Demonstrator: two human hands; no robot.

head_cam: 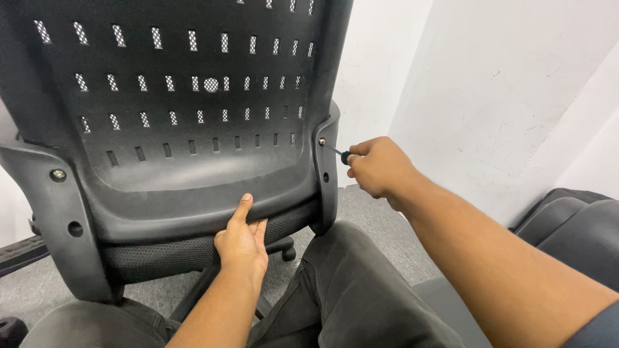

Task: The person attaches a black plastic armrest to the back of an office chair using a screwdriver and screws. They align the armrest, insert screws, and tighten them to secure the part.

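1. Right forearm [516, 270] fills the near lower right corner, running up and left to the right hand [379, 167].
2. That right hand is closed in a fist around the dark handle of a screwdriver [340, 153]; the thin shaft points left, and its tip sits at a screw [321, 141] in the right side bracket [327, 174] of the chair back.
3. Left hand [242, 241] is lower and nearer the middle, fingers tucked together under the bottom edge of the black plastic chair back [180, 129], thumb stretched upward flat against the shell; it grips that lower rim.
4. Just below the rim, beside the left hand's fingers, a band of dark mesh seat fabric [155, 254] shows.
5. Outward, the chair back stands upright with rows of small slots; a left side bracket [68, 212] carries another screw [58, 174] and an open hole beneath it.
6. Under both arms lie the person's knees in dark grey trousers [361, 290].
7. Grey carpet floor [380, 225] spreads beneath, a white wall [503, 96] rises on the right, and part of another dark seat [574, 225] shows at the far right edge.
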